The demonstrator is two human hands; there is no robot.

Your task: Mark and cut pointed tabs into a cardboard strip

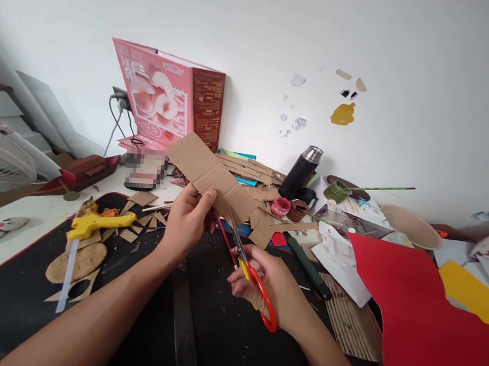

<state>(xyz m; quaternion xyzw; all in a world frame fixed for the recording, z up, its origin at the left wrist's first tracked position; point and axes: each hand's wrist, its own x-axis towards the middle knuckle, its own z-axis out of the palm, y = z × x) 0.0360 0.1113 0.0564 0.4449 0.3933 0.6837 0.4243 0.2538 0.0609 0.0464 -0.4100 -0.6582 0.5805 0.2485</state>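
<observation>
A creased strip of brown cardboard [206, 167] is held up over the desk, pinched between the thumb and fingers of my left hand [190, 215]. My right hand [263, 283] grips a pair of scissors [267, 311] with red and yellow handles. Their blades point up and away from me and meet the cardboard's lower edge near my left thumb. A thin red stick [226, 240], perhaps a pencil or brush, also runs up from my right fingers. On the black mat below lies a steel ruler or flat blade [183, 323], partly behind my left arm.
Left are a yellow glue gun [97, 221] and cardboard scraps [129, 234]. A pink box [162, 95] leans on the wall. Behind and right stand a black flask [298, 172] and open paint jars [281, 207]. Red paper [422, 321] and a green cutter [308, 267] lie right.
</observation>
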